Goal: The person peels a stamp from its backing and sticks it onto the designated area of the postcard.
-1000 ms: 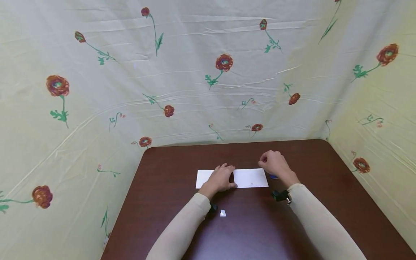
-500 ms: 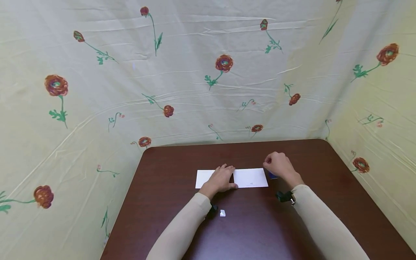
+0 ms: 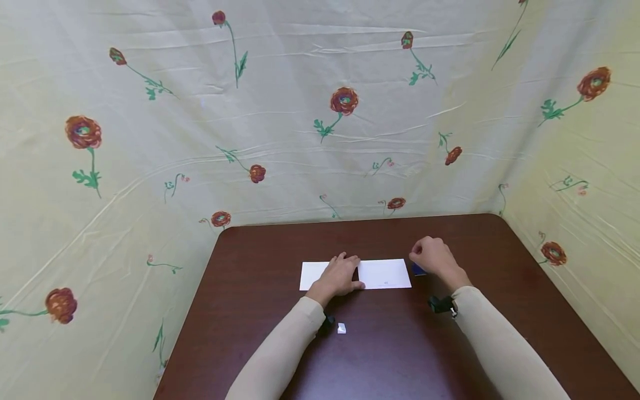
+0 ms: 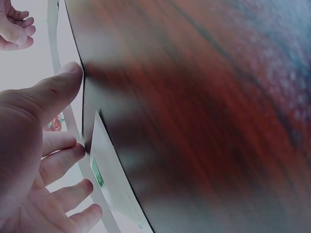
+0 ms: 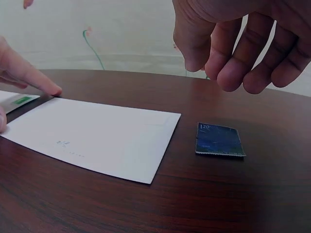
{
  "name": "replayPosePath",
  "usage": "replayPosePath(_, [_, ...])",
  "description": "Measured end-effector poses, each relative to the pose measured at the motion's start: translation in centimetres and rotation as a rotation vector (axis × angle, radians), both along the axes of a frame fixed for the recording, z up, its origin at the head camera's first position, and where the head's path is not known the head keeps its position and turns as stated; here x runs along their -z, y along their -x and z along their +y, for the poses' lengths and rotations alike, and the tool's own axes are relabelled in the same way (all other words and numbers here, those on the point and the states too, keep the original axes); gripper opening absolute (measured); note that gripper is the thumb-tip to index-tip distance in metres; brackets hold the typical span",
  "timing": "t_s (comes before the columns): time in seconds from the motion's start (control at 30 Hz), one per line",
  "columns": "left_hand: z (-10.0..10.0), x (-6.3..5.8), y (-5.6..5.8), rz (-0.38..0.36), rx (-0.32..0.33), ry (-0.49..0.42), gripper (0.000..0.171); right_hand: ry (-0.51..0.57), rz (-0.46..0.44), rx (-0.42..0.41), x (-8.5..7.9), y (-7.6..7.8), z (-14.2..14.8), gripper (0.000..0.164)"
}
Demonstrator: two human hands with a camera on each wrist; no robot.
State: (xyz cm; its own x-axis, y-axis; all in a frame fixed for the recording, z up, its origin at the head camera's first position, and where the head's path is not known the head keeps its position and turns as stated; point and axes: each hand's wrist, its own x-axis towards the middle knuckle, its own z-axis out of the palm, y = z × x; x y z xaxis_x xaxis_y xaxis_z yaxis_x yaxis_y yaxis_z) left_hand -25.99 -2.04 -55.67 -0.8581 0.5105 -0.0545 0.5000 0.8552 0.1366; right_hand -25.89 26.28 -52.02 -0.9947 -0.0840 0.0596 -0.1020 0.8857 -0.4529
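A white envelope lies flat on the table, with small faint print near its lower edge. My left hand rests over its left end, fingers spread and the thumb at the near edge. Partly under that hand lies a second white envelope, which bears a green patch. To the right of the first envelope is a dark blue postage stamp marked "120", flat on the wood. My right hand hovers just above the stamp, fingers curled and thumb close against the forefinger. I see nothing between them.
A small white scrap lies on the dark wooden table, nearer to me than the envelopes. Flower-printed cloth hangs behind the table and along both sides.
My right hand has shifted a little to the right, away from the envelope's edge and over the stamp. The left hand has stayed in place on the envelopes.
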Motion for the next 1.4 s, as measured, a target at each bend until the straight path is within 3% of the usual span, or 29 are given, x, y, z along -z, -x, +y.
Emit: replayPosePath(1.4, [-0.4, -0.4, 0.3, -0.038, -0.013, 0.052, 0.078, -0.05, -0.123, -0.007, 1.0, 0.5, 1.2, 0.027])
